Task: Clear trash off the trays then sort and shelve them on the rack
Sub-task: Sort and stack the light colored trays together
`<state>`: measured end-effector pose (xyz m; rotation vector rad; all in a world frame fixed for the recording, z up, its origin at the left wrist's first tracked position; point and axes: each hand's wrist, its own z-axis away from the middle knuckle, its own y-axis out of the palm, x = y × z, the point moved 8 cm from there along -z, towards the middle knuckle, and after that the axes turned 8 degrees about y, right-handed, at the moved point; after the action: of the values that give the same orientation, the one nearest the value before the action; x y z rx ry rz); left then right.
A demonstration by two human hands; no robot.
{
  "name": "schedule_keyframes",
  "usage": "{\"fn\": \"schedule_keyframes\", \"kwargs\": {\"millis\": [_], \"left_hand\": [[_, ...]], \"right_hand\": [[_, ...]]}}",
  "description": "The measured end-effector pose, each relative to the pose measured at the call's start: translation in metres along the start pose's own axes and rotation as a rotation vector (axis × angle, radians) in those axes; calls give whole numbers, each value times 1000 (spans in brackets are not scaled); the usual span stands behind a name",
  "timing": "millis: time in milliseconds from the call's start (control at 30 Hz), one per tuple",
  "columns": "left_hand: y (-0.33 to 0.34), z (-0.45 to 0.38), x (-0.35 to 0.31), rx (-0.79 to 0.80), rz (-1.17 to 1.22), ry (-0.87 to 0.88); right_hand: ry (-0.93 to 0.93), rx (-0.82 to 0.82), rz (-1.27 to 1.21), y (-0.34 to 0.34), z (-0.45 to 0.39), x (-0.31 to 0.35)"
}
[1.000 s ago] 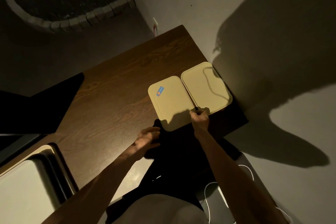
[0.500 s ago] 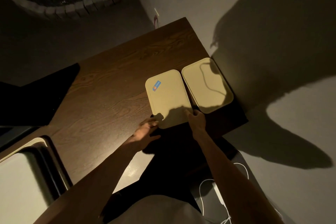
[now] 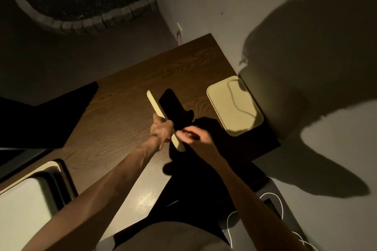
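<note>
Near edge, lower left: a stack of trays (image 3: pixel 24 206), cut off by the frame; count within it not readable, at least a pale one over darker rims. Two loose cream trays in view otherwise. The lifted tray (image 3: pixel 158 109) is held up on edge over the wooden table (image 3: pixel 126 96), so only its thin rim shows and its face is hidden in shadow. Left hand (image 3: pixel 161 130) grips this tray, fingers curled round its lower edge. Right hand (image 3: pixel 191 135) is at the tray's near end, motion-blurred and in shadow; cannot tell whether its fingers clasp the rim or merely touch it. Further out, the second tray (image 3: pixel 234 106) lies flat at the table's right edge, near the wall (image 3: pixel 255 16), well apart from both hands; a thin curved shadow line crosses its face.
</note>
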<state>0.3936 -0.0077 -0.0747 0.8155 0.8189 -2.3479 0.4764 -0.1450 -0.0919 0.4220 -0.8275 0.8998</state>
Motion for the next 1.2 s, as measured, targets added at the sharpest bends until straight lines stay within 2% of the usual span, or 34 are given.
{"fn": "schedule_keyframes", "kwargs": {"millis": [33, 100, 133, 200, 267, 433, 500, 600, 667, 767, 833, 933, 1133, 1200], "left_hand": [[-3, 1, 2, 8, 6, 2], [-8, 2, 6, 31, 31, 34], [-10, 2, 8, 37, 36, 50], [-17, 2, 16, 37, 33, 63], [-20, 4, 24, 50, 55, 59], [-18, 12, 33, 123, 169, 25], [-20, 13, 39, 119, 222, 0], [-21, 13, 51, 122, 315, -69], [-19, 12, 60, 146, 398, -146], [-5, 13, 77, 242, 539, -314], [6, 15, 84, 306, 594, -378], [23, 14, 80, 356, 651, -358], [35, -2, 71, 355, 474, -252], [37, -6, 69, 332, 488, -225]], "right_hand": [[-7, -153, 7, -20, -8, -4], [-32, -470, 259, -64, -23, -11], [11, -565, 408, -82, -29, -17], [126, -625, 581, -110, -39, -36], [102, -655, 670, -126, -42, -44], [15, -765, 646, -131, -38, -46], [2, -743, 752, -121, -40, -36], [67, -605, 892, -100, -46, -25], [60, -620, 899, -87, -39, -11], [-97, -581, 956, -50, -21, -1], [-221, -505, 911, -24, -10, -3], [-188, -355, 847, 6, -4, -13], [-217, -308, 798, 24, 3, -16], [-254, -290, 795, 27, 5, -15]]}}
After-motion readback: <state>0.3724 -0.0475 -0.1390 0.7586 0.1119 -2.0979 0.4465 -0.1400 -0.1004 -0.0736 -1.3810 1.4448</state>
